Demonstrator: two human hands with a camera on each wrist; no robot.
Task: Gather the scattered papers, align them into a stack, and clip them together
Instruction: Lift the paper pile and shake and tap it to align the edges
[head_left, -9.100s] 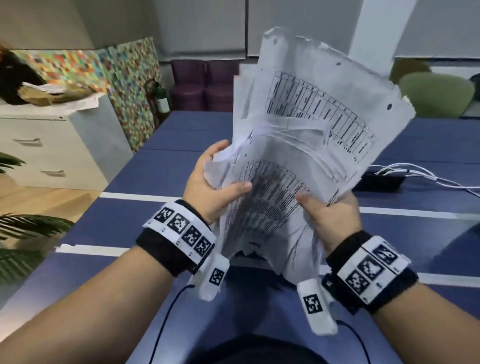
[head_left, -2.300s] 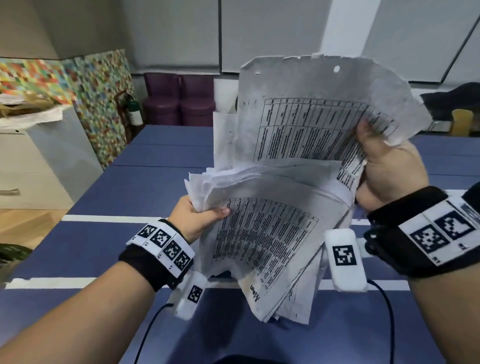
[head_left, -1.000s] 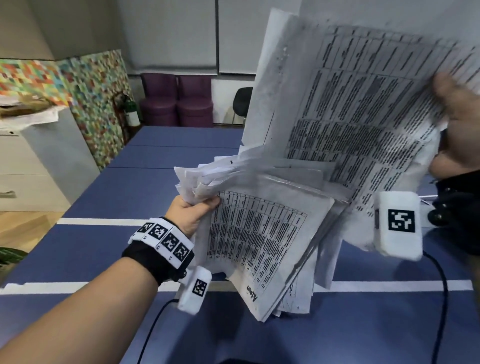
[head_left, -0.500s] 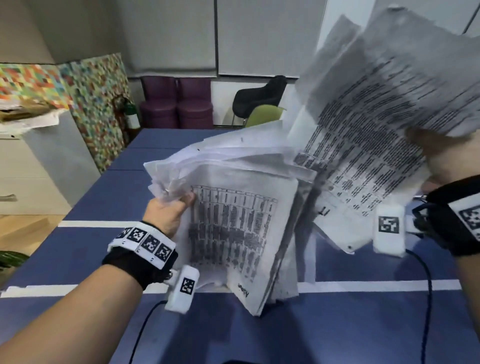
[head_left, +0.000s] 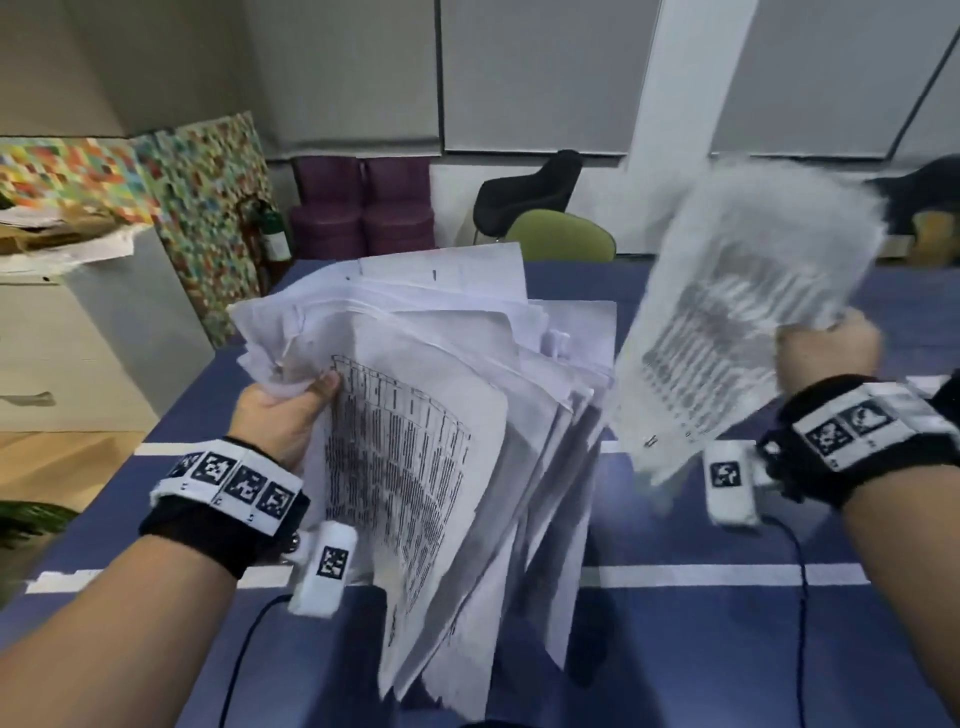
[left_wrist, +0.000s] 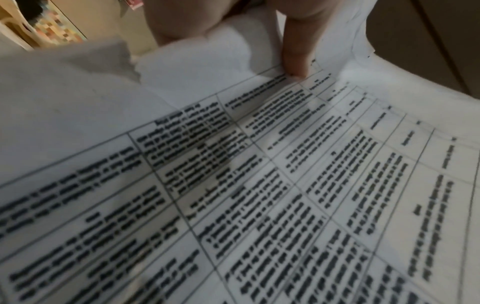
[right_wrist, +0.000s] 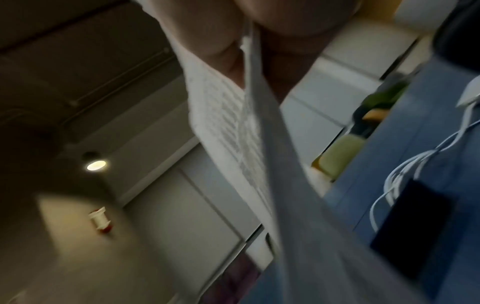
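Above the blue table (head_left: 675, 649), the papers are split between two hands. The left hand (head_left: 280, 410) grips the main bundle (head_left: 457, 415) at its upper left corner, thumb (left_wrist: 296, 51) pressed on the printed top page and the other fingers hidden behind. This bundle hangs fanned and uneven: its top edges splay apart toward the far side, its lower edges dangle at different lengths near the tabletop, and the corner under the grip is crumpled. Whether the lowest edges touch the table cannot be told.

To the right, apart from the bundle with a gap of open air between them, the right hand (head_left: 828, 353) is clenched on a sheet (head_left: 748, 332) held upright. That sheet is motion-blurred, so its edges are soft; its lower corner hangs near the wrist camera (head_left: 730, 480). In the right wrist view it shows nearly edge-on, pinched between thumb and fingers, and more than one layer may be there.

Below and between the hands the table surface lies open, crossed by a white line (head_left: 701, 574). A black box (right_wrist: 415, 230) with white cables (right_wrist: 405, 168) sits on the table to the right. Beyond the far edge stand a green chair (head_left: 566, 236), a black chair (head_left: 530, 189), and purple stools (head_left: 363, 213); a white cabinet (head_left: 78, 343) stands off the left edge.
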